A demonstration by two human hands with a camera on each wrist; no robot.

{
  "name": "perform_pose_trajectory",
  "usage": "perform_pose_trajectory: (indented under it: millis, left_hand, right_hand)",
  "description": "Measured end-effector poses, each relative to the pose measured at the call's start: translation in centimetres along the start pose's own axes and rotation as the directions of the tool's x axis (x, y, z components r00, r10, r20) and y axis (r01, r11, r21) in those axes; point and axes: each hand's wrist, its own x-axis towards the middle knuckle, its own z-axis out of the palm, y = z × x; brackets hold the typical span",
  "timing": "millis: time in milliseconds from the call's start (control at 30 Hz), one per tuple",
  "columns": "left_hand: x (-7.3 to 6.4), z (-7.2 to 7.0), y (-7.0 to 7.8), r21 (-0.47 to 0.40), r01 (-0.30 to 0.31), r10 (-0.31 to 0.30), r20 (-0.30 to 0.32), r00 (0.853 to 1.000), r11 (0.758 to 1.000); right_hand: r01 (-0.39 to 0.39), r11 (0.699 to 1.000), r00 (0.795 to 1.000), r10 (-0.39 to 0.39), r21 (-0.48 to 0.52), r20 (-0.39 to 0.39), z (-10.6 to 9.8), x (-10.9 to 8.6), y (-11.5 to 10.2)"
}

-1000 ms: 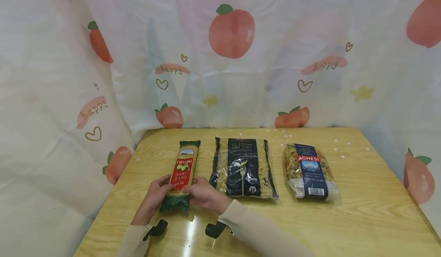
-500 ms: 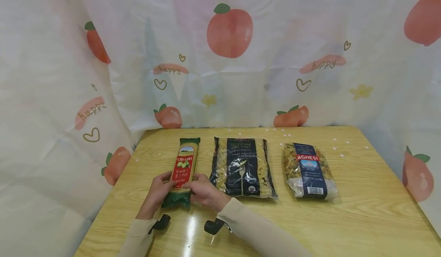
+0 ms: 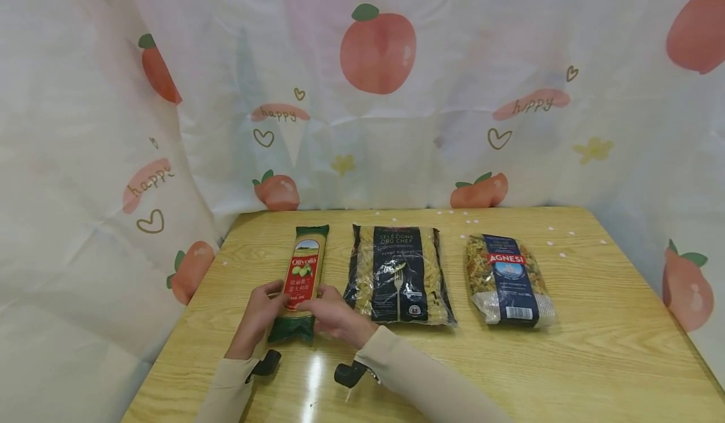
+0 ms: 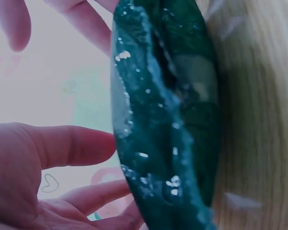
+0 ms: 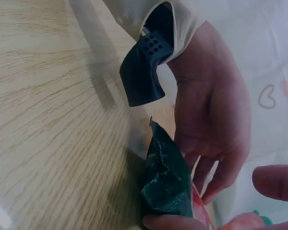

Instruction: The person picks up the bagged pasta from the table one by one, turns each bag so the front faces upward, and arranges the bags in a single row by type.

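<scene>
A narrow spaghetti pack [image 3: 304,262], with a red label and green ends, lies flat on the table at left in the head view. Along its left edge is my left hand [image 3: 260,313]; the straight thumb [image 4: 79,145] reaches the pack's upper side. My right hand [image 3: 338,317] is at the opposite edge. One of its fingers [image 5: 175,222] lies against the green end, while its thumb [image 5: 274,181] is raised off the pack. Where the remaining fingertips meet the wrapper is hidden.
Right of the spaghetti lies a wide bag of penne [image 3: 398,275] with a dark label. Farther right is a bag of mixed-colour pasta [image 3: 510,281] with a blue label. A fruit-print curtain [image 3: 430,127] hangs behind the wooden table [image 3: 600,347].
The spaghetti pack has shifted slightly away from me, mostly in the first half second. Both hands went with it and stay at its near end. The other two bags keep their places.
</scene>
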Motion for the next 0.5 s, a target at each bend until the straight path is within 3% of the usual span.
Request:
perform_pose_trajectory:
  millis: [233,333,500]
  left_hand:
    - [0.0,0.1,0.0,-0.014,0.013,-0.013,-0.004,1.000,1.000]
    - [-0.1,0.1,0.3,-0.009,0.016,-0.016,-0.003,1.000,1.000]
    - [-0.3,-0.1,1.3,0.019,-0.021,0.022,-0.041,0.999,1.000]
  right_hand:
    - [0.087,0.988,0.996,-0.084,-0.127,0.027,0.2,-0.4,0.3]
    - [0.110,0.976,0.994,-0.111,-0.187,0.003,0.1,-0.7,0.0]
    - [0.139,0.931,0.984,-0.167,-0.338,-0.056,-0.6,-1.4,-0.9]
